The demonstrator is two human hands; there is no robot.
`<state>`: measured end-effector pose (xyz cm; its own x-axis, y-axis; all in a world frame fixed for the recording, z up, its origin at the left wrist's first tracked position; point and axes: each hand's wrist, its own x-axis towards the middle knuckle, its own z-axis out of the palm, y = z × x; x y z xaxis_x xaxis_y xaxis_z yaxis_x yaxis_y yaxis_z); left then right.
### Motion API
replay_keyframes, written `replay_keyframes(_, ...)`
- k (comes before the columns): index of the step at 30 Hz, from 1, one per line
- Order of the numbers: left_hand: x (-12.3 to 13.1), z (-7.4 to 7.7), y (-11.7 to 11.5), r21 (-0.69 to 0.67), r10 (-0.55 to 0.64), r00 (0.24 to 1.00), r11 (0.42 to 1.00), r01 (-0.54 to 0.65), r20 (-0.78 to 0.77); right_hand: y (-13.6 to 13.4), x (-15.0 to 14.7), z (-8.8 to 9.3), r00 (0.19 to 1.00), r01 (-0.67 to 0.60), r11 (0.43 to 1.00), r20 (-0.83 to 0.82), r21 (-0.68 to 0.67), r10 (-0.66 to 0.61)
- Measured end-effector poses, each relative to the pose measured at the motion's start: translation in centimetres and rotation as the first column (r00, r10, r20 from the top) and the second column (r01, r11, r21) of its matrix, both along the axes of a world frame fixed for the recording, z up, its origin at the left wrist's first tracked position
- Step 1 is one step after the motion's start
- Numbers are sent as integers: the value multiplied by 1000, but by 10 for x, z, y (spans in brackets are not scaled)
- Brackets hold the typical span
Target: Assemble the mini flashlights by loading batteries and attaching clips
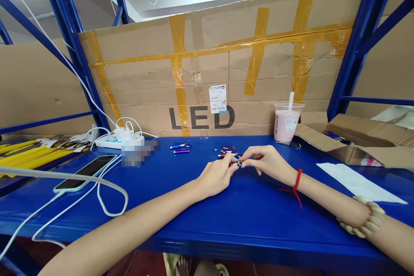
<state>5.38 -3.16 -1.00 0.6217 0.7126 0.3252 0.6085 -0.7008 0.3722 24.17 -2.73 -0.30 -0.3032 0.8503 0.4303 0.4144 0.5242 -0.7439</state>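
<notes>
My left hand is closed around a small red keychain flashlight, held low over the blue shelf top. The thumb and fingertips of my right hand pinch its silver end. Just behind my hands lie more small red flashlights, one with a red clip, partly hidden by my fingers. A tiny round silver piece rests beside them. Farther left are a blue flashlight with a clip and a purple one.
A cup of pink drink stands at the back right, near an opened cardboard box and a white paper sheet. To the left are a phone, white cables and a power strip. Taped cardboard closes the back.
</notes>
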Motion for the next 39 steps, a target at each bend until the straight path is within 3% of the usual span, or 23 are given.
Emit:
replay_keyframes(10, -4, 0, -1, 37, -3, 998, 999, 6, -68, 10, 1, -8, 995, 51, 989, 92, -139, -39)
replay_keyframes(22, -6, 3, -4, 76, -33, 996, 996, 39, -83, 15, 2, -10, 1000, 1, 963, 6, -270, 1)
replay_keyframes(34, -5, 2, -1, 42, -49, 999, 998, 48, 17, 11, 1, -5, 999, -43, 958, -27, -285, 37)
replay_keyframes(39, -3, 5, -2, 31, -10, 999, 999, 12, -39, 13, 1, -7, 1000, -31, 960, -9, -279, 30)
